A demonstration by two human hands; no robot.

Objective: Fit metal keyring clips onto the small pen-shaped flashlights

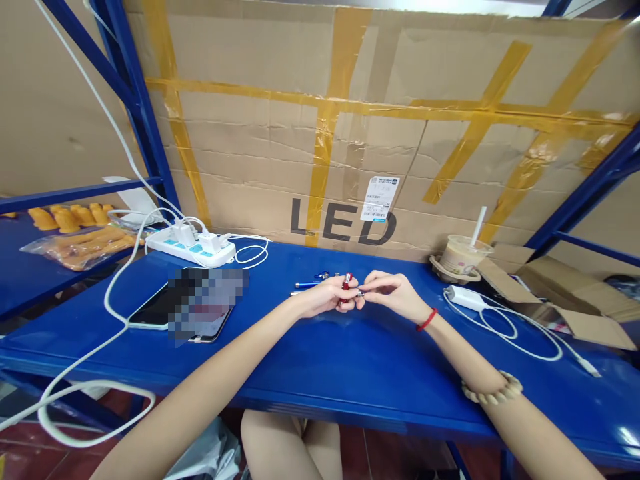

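Observation:
My left hand point(327, 297) is closed around a small red cylindrical object point(346, 285), held upright above the blue table point(350, 360). My right hand point(393, 293) meets it from the right, fingertips pinched on a tiny silvery part at the red object's side. A red cord circles my right wrist and a bead bracelet sits further up that forearm. Just behind my hands lie a blue pen-like piece point(306, 285) and a small metal ring point(323, 275).
A phone point(155, 310) lies at left beside a white power strip point(193, 248) with chargers and cables. A drink cup with straw point(463, 257), a white adapter point(464, 297), and an open cardboard box point(565, 287) stand at right. Taped cardboard lines the back.

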